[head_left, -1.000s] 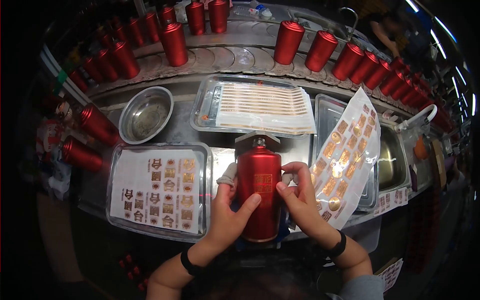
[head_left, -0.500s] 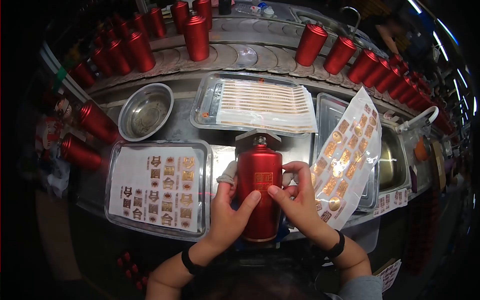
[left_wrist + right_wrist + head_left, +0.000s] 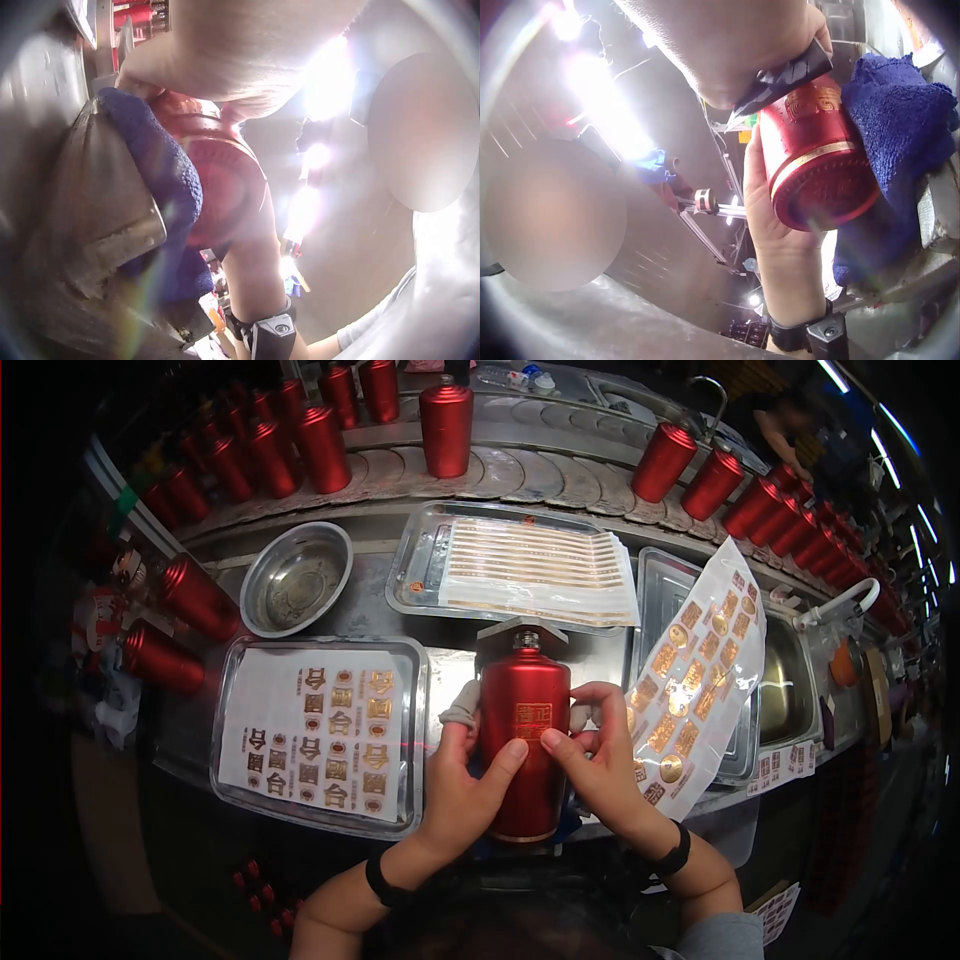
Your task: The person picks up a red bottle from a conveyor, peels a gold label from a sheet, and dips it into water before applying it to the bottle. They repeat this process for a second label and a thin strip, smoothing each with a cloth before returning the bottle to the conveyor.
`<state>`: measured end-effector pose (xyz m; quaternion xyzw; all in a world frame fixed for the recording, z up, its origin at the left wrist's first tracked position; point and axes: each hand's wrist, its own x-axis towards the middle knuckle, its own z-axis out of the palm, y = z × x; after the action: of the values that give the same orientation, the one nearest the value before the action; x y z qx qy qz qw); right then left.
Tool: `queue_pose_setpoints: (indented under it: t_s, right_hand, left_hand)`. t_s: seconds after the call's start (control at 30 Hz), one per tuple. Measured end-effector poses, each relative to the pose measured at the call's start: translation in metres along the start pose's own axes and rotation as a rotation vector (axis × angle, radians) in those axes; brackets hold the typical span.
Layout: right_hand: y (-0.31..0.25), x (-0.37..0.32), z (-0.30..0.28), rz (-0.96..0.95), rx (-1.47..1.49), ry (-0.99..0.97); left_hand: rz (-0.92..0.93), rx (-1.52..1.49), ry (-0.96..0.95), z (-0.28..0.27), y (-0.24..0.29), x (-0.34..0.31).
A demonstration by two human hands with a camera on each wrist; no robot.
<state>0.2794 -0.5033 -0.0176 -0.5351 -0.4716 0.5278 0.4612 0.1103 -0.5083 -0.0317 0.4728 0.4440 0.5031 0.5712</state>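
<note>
A red bottle (image 3: 522, 800) with a bare metal neck leans back in front of me, its base toward me. On its front sits a gold square decal (image 3: 534, 717) with characters. My left hand (image 3: 462, 785) grips the bottle's left side, thumb lying on the front just below the decal. From the other side my right hand (image 3: 605, 770) holds it, thumb tip on the decal's lower right part and fingers bent beside the bottle. Pale finger covers show on both hands. A blue cloth (image 3: 900, 112) lies under the bottle in the right wrist view.
Left stands a tray (image 3: 420, 740) with a sheet of gold characters; behind are a metal bowl (image 3: 342, 575) and a tray of gold strips (image 3: 400, 595). A glossy decal sheet (image 3: 690, 690) lies right, near a sink (image 3: 775, 700). Red bottles (image 3: 445, 430) line a conveyor (image 3: 545, 475).
Bottles on the conveyor have moved to the right. My right thumb has slid down and left across the decal. The left hand keeps its hold on the bottle.
</note>
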Motion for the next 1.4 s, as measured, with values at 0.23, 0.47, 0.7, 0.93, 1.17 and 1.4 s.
queue_pose_setpoints:
  t_s: [0.23,0.47,0.7,0.93,1.17,1.4]
  right_hand:
    - [0.001,0.001,0.000,-0.028,-0.006,0.008]
    - [-0.004,0.001,-0.001,-0.017,-0.033,-0.006]
    - [-0.009,0.002,-0.024,0.095,0.137,-0.134]
    - [-0.009,-0.006,-0.010,-0.004,-0.028,-0.054]
    - [-0.011,-0.006,-0.011,0.000,-0.112,-0.070]
    - [-0.010,-0.006,-0.009,-0.023,-0.045,-0.071]
  left_hand:
    - [-0.013,-0.041,-0.001,-0.003,-0.002,0.001]
    - [-0.040,-0.032,0.001,0.000,0.003,0.002]
    - [-0.071,-0.235,0.039,-0.008,-0.002,0.005]
    - [-0.089,-0.255,-0.010,-0.003,0.003,0.009]
    - [-0.050,-0.166,0.003,0.000,0.003,0.008]
    - [-0.041,-0.163,-0.009,-0.003,-0.004,0.009]
